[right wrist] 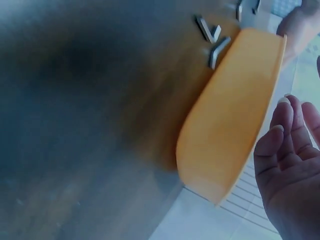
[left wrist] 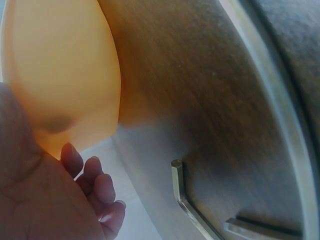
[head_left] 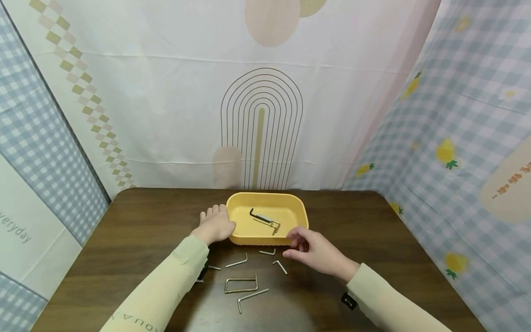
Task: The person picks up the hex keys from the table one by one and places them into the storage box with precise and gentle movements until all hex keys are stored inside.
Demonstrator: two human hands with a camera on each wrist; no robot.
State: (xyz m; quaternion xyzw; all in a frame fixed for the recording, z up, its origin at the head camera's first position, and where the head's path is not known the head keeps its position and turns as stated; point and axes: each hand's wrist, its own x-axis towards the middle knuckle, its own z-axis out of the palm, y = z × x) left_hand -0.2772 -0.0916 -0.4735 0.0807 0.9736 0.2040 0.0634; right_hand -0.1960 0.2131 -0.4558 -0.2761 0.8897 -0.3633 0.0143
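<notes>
Head view: yellow tray [head_left: 257,240] rests on brown table [head_left: 352,221], printed cloth [head_left: 178,115] behind.

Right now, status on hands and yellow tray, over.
Left hand at left end of yellow tray, right hand by near right corner. Tray upright, hex keys inside. Possible clutter: loose hex keys in front.

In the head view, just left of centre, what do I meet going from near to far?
Long silver L-shaped metal hex key, two brass-coloured L-shaped metal hex keys laid as a rectangle, shorter silver L-shaped metal hex key, yellow rounded-rectangular tray, white printed hanging cloth.
</notes>
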